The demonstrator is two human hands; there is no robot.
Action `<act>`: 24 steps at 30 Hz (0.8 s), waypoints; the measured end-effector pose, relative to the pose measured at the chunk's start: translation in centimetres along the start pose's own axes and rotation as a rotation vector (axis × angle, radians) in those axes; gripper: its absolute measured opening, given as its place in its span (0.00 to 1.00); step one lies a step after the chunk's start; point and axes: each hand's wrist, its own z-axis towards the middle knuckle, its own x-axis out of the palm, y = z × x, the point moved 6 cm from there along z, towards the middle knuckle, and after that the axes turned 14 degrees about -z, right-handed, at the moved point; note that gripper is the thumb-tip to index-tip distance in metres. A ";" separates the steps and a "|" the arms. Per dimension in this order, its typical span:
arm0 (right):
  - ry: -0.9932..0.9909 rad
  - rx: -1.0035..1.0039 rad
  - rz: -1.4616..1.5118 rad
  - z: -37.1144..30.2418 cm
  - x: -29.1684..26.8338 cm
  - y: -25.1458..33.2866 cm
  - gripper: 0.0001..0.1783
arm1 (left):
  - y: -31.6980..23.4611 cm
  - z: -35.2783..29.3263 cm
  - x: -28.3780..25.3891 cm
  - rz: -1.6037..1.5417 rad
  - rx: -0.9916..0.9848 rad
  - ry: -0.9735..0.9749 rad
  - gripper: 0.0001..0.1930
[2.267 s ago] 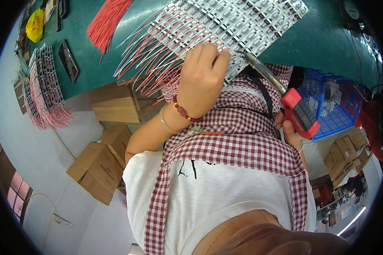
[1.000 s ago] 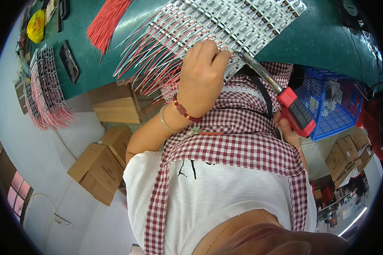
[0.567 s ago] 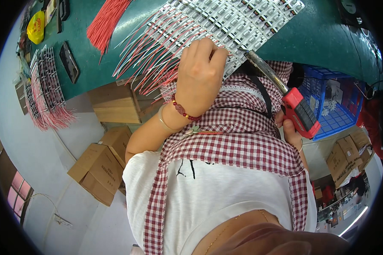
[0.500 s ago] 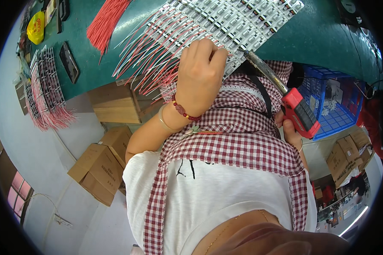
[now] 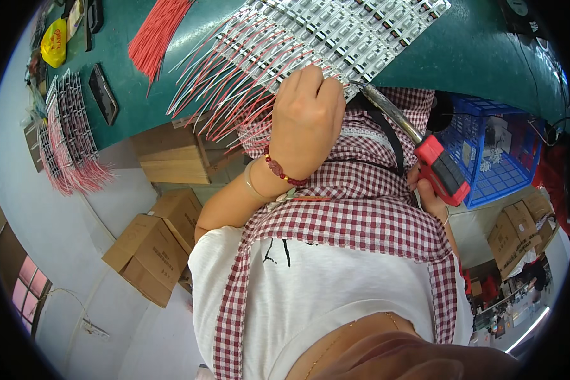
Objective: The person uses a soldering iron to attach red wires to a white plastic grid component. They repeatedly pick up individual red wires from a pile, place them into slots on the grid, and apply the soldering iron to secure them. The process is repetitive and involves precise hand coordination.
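Observation:
My right hand (image 5: 429, 193) is closed round the red and black handle of a soldering iron (image 5: 442, 168). The iron's metal barrel slants up and left, its tip at the near right edge of a panel of small circuit boards (image 5: 335, 41). Over that same edge, my left hand (image 5: 307, 117) is closed with its fingers curled down; what they pinch is hidden behind the hand. Many red and white wires (image 5: 228, 88) stick out from the panel's left side and hang over the bench edge.
A bundle of red wires (image 5: 158, 38), a phone (image 5: 102, 94) and a yellow bag (image 5: 54, 43) lie on the green bench (image 5: 475, 69). Another wired panel (image 5: 73, 120) is at the far left. A blue crate (image 5: 497, 155) stands right; cardboard boxes (image 5: 149, 253) sit below left.
My left hand has shifted slightly right and down along the panel edge. The soldering iron has moved a little left and down, its tip now closer to my left fingers.

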 end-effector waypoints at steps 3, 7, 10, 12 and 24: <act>0.016 0.002 -0.115 -0.3 0.1 -0.5 0.18 | -0.1 0.2 -0.1 0.014 -0.007 -0.002 0.05; -0.047 0.071 0.159 0.3 0.1 1.4 0.16 | -0.1 0.2 0.1 0.035 -0.012 -0.008 0.05; -0.014 0.042 0.126 0.3 -0.1 1.3 0.15 | 0.0 0.1 0.1 0.041 -0.023 -0.007 0.05; -0.031 -0.037 -0.046 0.1 -0.2 1.0 0.16 | 0.0 0.2 0.2 0.048 -0.028 0.004 0.05; -0.021 0.060 0.166 -0.1 -0.5 0.4 0.21 | -0.3 0.6 0.3 0.061 -0.071 0.048 0.05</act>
